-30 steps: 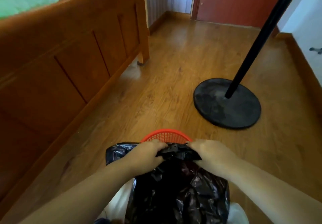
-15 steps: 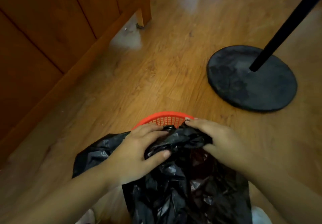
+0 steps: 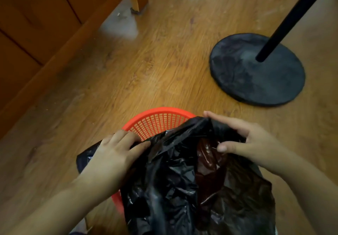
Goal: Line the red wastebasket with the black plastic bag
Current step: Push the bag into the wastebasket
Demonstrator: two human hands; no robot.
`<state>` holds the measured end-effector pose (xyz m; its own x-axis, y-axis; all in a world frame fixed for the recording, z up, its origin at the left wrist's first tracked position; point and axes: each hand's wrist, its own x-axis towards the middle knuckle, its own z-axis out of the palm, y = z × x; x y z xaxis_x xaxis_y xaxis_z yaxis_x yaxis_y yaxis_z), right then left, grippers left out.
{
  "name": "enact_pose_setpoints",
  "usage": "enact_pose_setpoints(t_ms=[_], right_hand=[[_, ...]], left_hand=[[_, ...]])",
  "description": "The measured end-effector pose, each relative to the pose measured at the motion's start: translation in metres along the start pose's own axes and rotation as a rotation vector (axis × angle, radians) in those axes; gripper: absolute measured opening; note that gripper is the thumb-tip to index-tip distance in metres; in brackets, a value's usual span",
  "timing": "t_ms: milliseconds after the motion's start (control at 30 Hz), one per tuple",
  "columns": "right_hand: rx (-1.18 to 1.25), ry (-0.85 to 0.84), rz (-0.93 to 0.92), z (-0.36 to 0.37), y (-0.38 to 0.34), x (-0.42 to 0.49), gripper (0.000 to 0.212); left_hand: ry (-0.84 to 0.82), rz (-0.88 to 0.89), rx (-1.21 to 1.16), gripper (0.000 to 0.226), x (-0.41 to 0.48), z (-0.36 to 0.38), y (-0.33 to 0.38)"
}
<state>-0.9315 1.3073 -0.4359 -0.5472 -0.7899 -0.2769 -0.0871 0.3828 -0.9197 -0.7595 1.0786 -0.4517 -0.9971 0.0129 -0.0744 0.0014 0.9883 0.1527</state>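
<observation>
1. Left hand pinches the black plastic bag at its mouth edge; right hand grips the opposite edge.
2. The film looks light, limp and slippery; best held by the hem.
3. The bag drapes over the red wastebasket on the floor, far rim uncovered.

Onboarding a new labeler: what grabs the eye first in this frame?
First, the black plastic bag bunched at bottom centre, its top edge gripped by the left hand and the right hand. Just behind it, the red wastebasket shows only its far mesh rim, so it is not yet lined. At upper right, a round black stand base with a slanting pole sits on the wooden floor.
</observation>
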Motion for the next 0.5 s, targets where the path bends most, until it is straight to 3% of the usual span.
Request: enact_pose_setpoints(t_ms=[133, 233, 500], right_hand=[[0.031, 0.101, -0.149, 0.001, 0.002, -0.01, 0.079], [-0.056, 0.135, -0.242, 0.007, 0.003, -0.014, 0.064], [-0.337, 0.177, -0.186, 0.009, 0.023, -0.014, 0.037]], left_hand=[[0.016, -0.007, -0.097, 0.034, 0.021, -0.002, 0.008], [0.02, 0.016, -0.104, 0.023, 0.037, -0.003, 0.017], [-0.008, 0.167, -0.198, 0.036, 0.082, 0.008, 0.032]])
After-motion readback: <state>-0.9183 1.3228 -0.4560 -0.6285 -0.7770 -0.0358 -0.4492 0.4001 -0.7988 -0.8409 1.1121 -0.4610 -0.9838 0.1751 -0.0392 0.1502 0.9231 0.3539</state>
